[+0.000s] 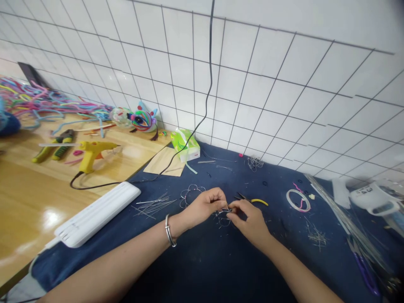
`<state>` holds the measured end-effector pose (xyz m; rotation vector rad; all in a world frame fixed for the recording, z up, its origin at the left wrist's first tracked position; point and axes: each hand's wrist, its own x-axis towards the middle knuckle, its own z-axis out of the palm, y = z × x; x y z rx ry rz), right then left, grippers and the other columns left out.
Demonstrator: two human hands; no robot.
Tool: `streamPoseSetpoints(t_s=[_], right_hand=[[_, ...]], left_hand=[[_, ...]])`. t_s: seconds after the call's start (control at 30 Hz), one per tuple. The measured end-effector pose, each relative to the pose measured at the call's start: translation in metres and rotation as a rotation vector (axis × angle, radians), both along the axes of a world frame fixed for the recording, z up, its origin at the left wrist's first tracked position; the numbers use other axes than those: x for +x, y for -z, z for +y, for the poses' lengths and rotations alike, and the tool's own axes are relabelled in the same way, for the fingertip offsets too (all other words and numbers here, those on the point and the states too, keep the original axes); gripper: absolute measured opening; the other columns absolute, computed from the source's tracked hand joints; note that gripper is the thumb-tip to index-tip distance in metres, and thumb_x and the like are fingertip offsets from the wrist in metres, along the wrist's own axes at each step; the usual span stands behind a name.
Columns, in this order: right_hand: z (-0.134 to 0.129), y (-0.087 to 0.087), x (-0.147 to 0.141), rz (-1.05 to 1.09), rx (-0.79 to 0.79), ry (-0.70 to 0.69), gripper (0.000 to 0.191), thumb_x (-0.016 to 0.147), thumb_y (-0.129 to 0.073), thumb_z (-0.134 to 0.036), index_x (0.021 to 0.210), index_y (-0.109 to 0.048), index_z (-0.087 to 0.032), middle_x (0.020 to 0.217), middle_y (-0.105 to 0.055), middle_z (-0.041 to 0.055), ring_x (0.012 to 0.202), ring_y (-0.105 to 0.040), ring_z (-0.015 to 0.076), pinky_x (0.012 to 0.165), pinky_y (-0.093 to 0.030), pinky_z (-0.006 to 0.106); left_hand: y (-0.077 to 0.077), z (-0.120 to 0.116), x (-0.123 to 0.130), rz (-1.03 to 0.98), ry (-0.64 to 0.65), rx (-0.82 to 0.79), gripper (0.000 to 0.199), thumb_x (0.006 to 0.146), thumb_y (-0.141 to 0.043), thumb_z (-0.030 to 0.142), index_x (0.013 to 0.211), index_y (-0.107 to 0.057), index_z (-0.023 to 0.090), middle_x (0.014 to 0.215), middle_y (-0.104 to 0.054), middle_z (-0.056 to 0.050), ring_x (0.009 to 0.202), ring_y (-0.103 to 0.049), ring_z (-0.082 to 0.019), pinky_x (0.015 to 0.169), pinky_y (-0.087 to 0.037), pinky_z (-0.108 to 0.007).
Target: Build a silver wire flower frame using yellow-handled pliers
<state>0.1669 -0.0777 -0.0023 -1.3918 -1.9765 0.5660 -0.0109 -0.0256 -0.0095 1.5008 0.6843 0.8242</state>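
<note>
A small looped wire piece [224,220] is pinched between my two hands over the dark blue cloth. My left hand [206,205], with a silver bangle at its wrist, grips it from the left with curled fingers. My right hand [248,216] closes on its right side with thumb and forefinger; the exact contact is partly hidden by the fingers. Behind my left hand lies a flower-shaped wire frame [190,190]. Just beyond my right hand are pliers [259,202] with a yellow handle, partly covered. Loose straight wires [154,205] lie to the left.
A white power strip [99,213] and a yellow glue gun [93,153] are at left, its black cord crossing to the tissue pack [186,145]. At right lie a tape roll [298,200], a wire bundle [347,223] and purple-handled scissors [362,265]. A tiled wall stands behind.
</note>
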Motion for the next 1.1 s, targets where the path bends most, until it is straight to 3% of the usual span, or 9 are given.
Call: streamPoseSetpoints(t_s=[0.13, 0.33, 0.67, 1.1], right_hand=[[-0.002, 0.003, 0.002, 0.064, 0.046, 0.012, 0.009, 0.081, -0.053, -0.025, 0.076, -0.059, -0.020, 0.071, -0.057, -0.0001, 0.068, -0.053, 0.0135, 0.067, -0.042, 0.026], [-0.005, 0.009, 0.003, 0.138, 0.035, 0.059, 0.011, 0.082, -0.051, -0.023, 0.074, -0.058, -0.019, 0.069, -0.056, -0.0007, 0.065, -0.051, 0.0120, 0.063, -0.041, 0.025], [-0.003, 0.020, 0.007, 0.147, 0.203, -0.004, 0.008, 0.080, -0.054, -0.014, 0.080, -0.059, -0.020, 0.073, -0.057, 0.0011, 0.069, -0.051, 0.0132, 0.068, -0.042, 0.028], [-0.002, 0.022, 0.007, 0.122, 0.251, -0.007, 0.010, 0.078, -0.054, -0.011, 0.078, -0.058, -0.020, 0.072, -0.056, 0.0015, 0.068, -0.052, 0.0128, 0.067, -0.043, 0.028]], left_hand=[[0.001, 0.001, 0.000, -0.057, 0.005, -0.062, 0.007, 0.082, -0.051, 0.020, 0.080, -0.052, 0.014, 0.073, -0.056, 0.000, 0.067, -0.050, -0.010, 0.066, -0.041, -0.025], [0.005, -0.002, 0.003, -0.158, 0.031, -0.213, 0.009, 0.083, -0.052, 0.023, 0.081, -0.052, 0.014, 0.076, -0.057, -0.002, 0.070, -0.051, -0.011, 0.068, -0.040, -0.025], [0.007, 0.000, 0.003, -0.164, 0.137, -0.342, 0.020, 0.076, -0.063, 0.025, 0.091, -0.059, 0.013, 0.081, -0.058, -0.003, 0.074, -0.050, -0.011, 0.073, -0.039, -0.027], [0.010, -0.005, 0.007, -0.020, 0.098, -0.226, 0.013, 0.073, -0.063, 0.018, 0.084, -0.061, 0.012, 0.076, -0.058, -0.001, 0.068, -0.049, -0.009, 0.065, -0.038, -0.022]])
